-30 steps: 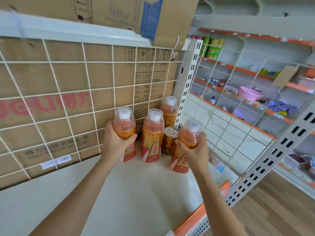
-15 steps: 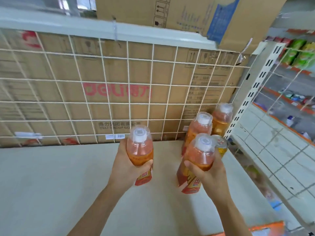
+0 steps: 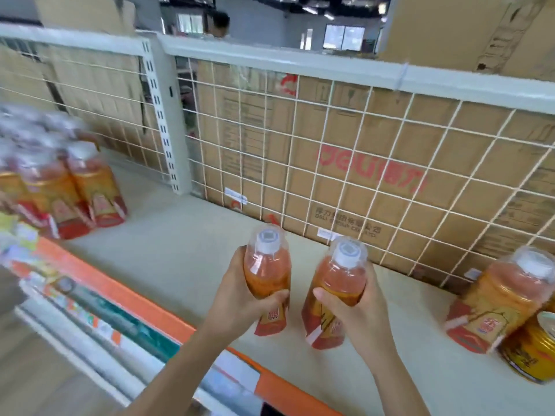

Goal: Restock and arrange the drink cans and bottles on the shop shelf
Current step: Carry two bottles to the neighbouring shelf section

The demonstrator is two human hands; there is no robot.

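Observation:
My left hand (image 3: 237,298) grips an orange drink bottle (image 3: 268,265) with a white cap, held above the cream shelf (image 3: 168,253). My right hand (image 3: 357,310) grips a second identical bottle (image 3: 339,283) beside it, a little to the right. At the right edge another such bottle (image 3: 504,295) stands on the shelf, with a gold drink can (image 3: 531,349) in front of it. A blurred group of several identical bottles (image 3: 69,187) stands at the far left of the shelf.
A white wire grid (image 3: 345,163) backs the shelf, with cardboard boxes (image 3: 375,175) behind it and a slotted white upright (image 3: 162,124) at the left. An orange price strip (image 3: 132,301) runs along the shelf's front edge. A person (image 3: 220,24) stands far behind.
Both hands have carried their bottles leftwards along the shelf, away from the bottles and can at the right. The view has swung left, bringing the left bottle group into sight.

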